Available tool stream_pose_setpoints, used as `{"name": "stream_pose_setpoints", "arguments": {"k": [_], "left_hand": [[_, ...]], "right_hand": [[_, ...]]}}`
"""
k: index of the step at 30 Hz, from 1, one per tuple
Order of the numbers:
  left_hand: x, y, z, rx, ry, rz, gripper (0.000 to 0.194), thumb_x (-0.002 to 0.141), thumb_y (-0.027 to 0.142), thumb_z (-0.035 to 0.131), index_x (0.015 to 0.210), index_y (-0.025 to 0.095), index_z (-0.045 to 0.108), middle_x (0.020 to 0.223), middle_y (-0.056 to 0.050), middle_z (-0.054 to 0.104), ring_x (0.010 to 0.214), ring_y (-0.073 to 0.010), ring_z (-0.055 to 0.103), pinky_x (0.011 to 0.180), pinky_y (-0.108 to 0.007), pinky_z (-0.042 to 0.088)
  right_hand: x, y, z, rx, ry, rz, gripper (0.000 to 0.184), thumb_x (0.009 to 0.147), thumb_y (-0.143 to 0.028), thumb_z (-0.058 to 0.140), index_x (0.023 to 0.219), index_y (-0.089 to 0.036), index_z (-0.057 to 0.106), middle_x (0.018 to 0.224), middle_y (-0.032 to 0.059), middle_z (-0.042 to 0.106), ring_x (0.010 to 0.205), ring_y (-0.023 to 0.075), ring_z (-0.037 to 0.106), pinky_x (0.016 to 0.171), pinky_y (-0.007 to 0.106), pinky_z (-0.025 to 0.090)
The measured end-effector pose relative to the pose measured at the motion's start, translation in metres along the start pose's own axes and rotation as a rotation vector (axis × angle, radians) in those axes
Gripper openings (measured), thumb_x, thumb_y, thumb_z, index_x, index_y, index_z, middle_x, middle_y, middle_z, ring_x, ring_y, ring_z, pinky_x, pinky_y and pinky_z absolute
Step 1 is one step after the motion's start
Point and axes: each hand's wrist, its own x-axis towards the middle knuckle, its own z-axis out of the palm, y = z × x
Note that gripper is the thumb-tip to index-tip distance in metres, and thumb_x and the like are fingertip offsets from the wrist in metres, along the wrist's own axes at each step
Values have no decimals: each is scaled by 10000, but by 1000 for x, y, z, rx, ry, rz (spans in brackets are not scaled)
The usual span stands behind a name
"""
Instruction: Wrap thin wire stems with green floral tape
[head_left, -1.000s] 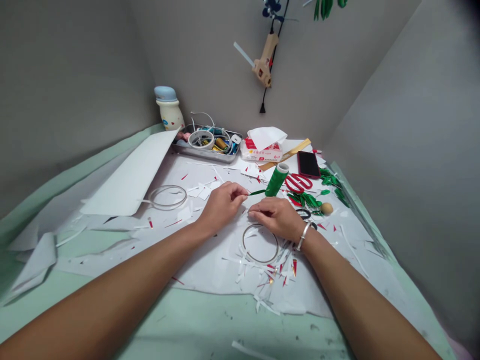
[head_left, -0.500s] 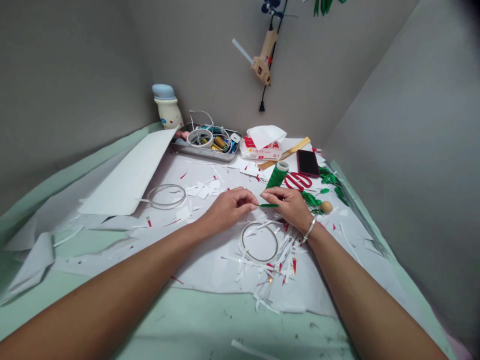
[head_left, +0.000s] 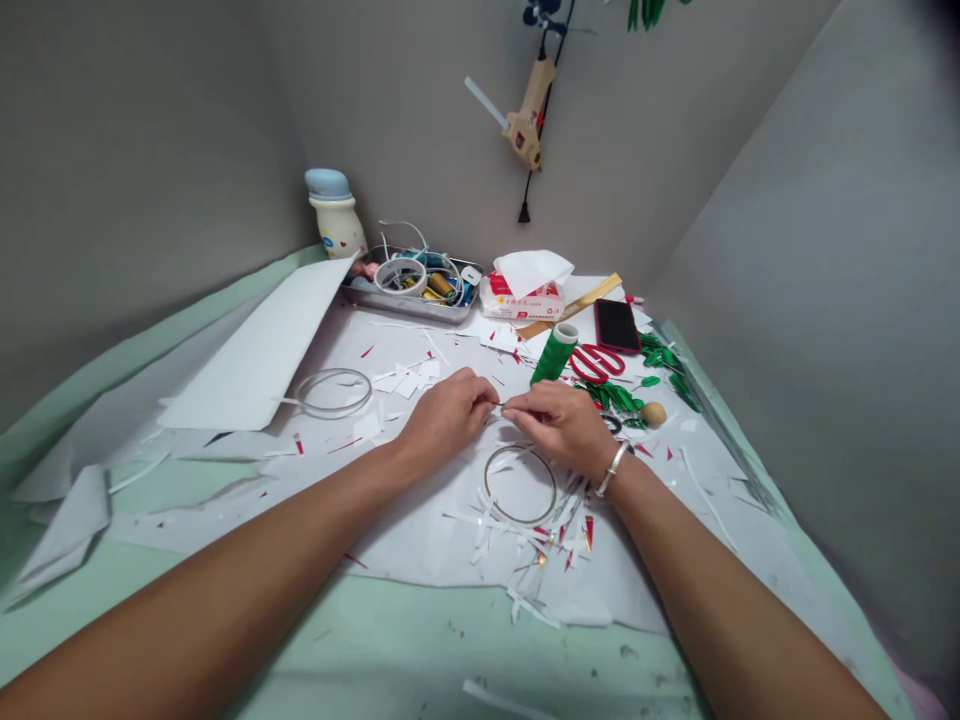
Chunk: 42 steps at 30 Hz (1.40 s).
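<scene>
My left hand [head_left: 450, 408] and my right hand [head_left: 559, 420] meet over the middle of the table, both closed in a pinch. Between their fingertips shows a short dark bit of the thin green leaf-shaped piece [head_left: 500, 404]; the rest is hidden by the fingers. Just behind my right hand stands a spool of green thread [head_left: 553, 356], slightly tilted. Red-handled scissors [head_left: 596, 364] and several green leaf-shaped pieces [head_left: 616, 398] lie to its right, beside a small round tan ball [head_left: 652, 414]. A roll of narrow tape [head_left: 486, 490] lies flat below my hands.
White strips and red scraps [head_left: 566, 530] litter the paper near my right wrist. A coiled ring [head_left: 334, 412] and white sheet [head_left: 255, 345] lie left. Behind are a metal tray [head_left: 442, 312], tissue pack [head_left: 521, 300] and phone [head_left: 616, 327]. A glue gun [head_left: 529, 115] hangs above.
My right hand has moved left, its fingertips close to my left hand's, which shifted slightly left. The green leaf-shaped piece, visible between them before, is now mostly covered by fingers.
</scene>
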Motion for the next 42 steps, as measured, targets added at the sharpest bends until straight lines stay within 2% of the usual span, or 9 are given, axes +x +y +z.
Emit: {"name": "stream_pose_setpoints", "arguments": {"k": [5, 10, 16, 20, 24, 28, 34, 38, 42], "left_hand": [[-1, 8, -1, -133, -139, 76, 146, 799, 168, 513, 832, 187, 653, 807, -17, 588, 750, -140, 543, 715, -271, 414], [0, 14, -6, -439, -199, -57, 132, 785, 232, 537, 833, 169, 643, 770, -8, 586, 675, -115, 522, 621, -235, 414], [2, 10, -7, -570, -120, -195, 167, 788, 285, 549, 863, 151, 616, 684, 8, 583, 586, -99, 504, 551, -217, 394], [4, 3, -6, -369, 19, -191, 138, 794, 262, 547, 851, 166, 628, 752, -4, 606, 638, -115, 532, 626, -248, 420], [1, -1, -3, -58, 41, -63, 129, 798, 195, 520, 809, 182, 649, 829, -26, 601, 741, -145, 548, 696, -275, 417], [-1, 0, 0, 15, -46, 31, 167, 815, 166, 492, 836, 191, 656, 839, -30, 589, 763, -151, 555, 716, -279, 421], [-1, 11, -3, -261, -222, 93, 129, 803, 183, 535, 834, 190, 660, 827, -22, 603, 792, -142, 561, 738, -272, 432], [0, 12, -5, -446, -143, -11, 140, 794, 251, 553, 846, 180, 662, 847, -23, 616, 740, -126, 552, 691, -259, 435], [2, 7, -4, -502, -42, -129, 160, 789, 286, 563, 858, 166, 643, 805, -13, 624, 658, -108, 547, 631, -242, 435]], "right_hand": [[0, 13, -4, 191, 131, 182, 183, 844, -292, 573, 813, -193, 724, 755, 31, 691, 683, 141, 594, 654, 252, 442], [0, 26, -1, 318, 102, 321, 220, 811, -356, 592, 810, -179, 724, 779, 23, 711, 678, 148, 611, 623, 247, 460], [-2, 17, 6, 231, -40, 233, 191, 827, -285, 567, 853, -198, 735, 817, 26, 724, 706, 146, 630, 656, 243, 466], [-1, 4, 8, 111, -121, 50, 161, 838, -240, 567, 836, -211, 725, 766, 17, 703, 697, 130, 612, 673, 238, 441], [0, -2, 3, -20, -62, -32, 162, 849, -265, 570, 849, -210, 722, 700, 25, 675, 673, 136, 578, 677, 258, 414], [0, 1, -2, -1, 41, 4, 176, 855, -281, 567, 844, -210, 728, 707, 28, 675, 662, 138, 570, 661, 263, 413], [0, 19, -5, 268, 105, 227, 211, 831, -335, 581, 806, -181, 723, 763, 29, 699, 673, 146, 604, 626, 251, 451], [-1, 26, -1, 309, 66, 294, 210, 821, -338, 585, 825, -178, 722, 785, 23, 712, 691, 148, 619, 636, 245, 461], [-2, 18, 6, 234, -19, 203, 175, 835, -269, 571, 861, -200, 729, 854, 20, 725, 745, 143, 642, 679, 234, 465]]}}
